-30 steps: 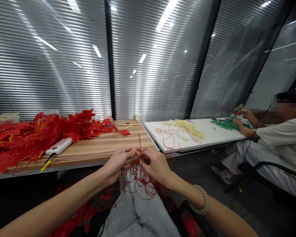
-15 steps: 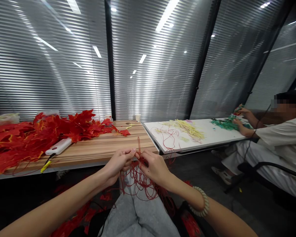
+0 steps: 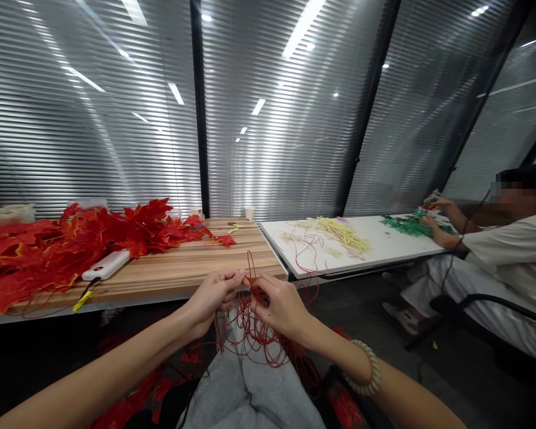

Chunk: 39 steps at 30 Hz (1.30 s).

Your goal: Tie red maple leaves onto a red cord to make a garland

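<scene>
i see left hand [image 3: 218, 296] and right hand [image 3: 283, 307], grips pinched on red cord [image 3: 255, 325] before the worktop [image 3: 192, 265]; much looks left tangled.

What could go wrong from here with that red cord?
The red cord hangs in many overlapping loops, so a hard pull could tighten a knot. The left hand and right hand hold it with fingertips close together, so a slip might drop a strand into the tangle. Loops hang over the grey trousers; shifting legs could drag them.
</scene>
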Motion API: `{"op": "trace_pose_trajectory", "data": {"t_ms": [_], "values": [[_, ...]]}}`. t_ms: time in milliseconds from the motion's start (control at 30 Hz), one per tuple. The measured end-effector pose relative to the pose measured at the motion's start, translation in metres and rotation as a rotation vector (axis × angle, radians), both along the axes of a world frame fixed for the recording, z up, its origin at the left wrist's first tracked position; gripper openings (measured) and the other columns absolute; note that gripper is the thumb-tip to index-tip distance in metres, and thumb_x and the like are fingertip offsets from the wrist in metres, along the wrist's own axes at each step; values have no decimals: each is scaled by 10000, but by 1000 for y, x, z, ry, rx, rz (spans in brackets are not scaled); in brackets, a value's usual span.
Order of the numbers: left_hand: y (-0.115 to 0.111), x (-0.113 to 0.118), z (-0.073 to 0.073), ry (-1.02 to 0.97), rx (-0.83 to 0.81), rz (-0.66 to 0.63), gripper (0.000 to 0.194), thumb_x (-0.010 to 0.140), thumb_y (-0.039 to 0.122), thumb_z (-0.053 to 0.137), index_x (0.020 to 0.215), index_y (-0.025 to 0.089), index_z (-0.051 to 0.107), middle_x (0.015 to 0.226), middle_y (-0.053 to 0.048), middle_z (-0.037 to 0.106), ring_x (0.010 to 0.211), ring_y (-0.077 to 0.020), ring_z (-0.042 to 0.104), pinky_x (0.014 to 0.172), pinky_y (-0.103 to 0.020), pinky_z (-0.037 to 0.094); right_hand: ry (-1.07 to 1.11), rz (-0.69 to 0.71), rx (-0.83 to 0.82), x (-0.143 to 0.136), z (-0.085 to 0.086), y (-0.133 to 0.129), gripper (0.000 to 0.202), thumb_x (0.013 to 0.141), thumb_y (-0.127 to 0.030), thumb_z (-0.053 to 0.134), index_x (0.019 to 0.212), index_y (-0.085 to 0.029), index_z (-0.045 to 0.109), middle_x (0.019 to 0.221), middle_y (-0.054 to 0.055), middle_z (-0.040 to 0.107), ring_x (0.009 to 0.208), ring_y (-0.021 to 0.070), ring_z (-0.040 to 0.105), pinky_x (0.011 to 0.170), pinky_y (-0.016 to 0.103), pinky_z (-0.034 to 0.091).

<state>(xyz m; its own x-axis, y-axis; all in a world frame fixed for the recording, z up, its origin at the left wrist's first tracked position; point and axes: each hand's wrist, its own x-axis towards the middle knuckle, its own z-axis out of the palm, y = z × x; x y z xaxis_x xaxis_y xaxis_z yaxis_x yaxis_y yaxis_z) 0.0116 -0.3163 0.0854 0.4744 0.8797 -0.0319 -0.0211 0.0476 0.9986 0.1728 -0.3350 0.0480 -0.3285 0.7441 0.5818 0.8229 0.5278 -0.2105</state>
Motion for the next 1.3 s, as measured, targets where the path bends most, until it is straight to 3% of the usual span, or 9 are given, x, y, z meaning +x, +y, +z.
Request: {"op": "trace_pose_trajectory", "data": {"t_ms": [1300], "values": [[5, -2, -8, 20, -23, 6, 387, 698, 527, 575, 715, 144, 521, 449, 110, 150, 413, -42, 71, 405, -218, 44, 36, 58, -112, 5, -10, 7, 101, 801, -163, 515, 890, -171, 563, 849, 38, 605, 754, 144, 567, 662, 220, 382]]}}
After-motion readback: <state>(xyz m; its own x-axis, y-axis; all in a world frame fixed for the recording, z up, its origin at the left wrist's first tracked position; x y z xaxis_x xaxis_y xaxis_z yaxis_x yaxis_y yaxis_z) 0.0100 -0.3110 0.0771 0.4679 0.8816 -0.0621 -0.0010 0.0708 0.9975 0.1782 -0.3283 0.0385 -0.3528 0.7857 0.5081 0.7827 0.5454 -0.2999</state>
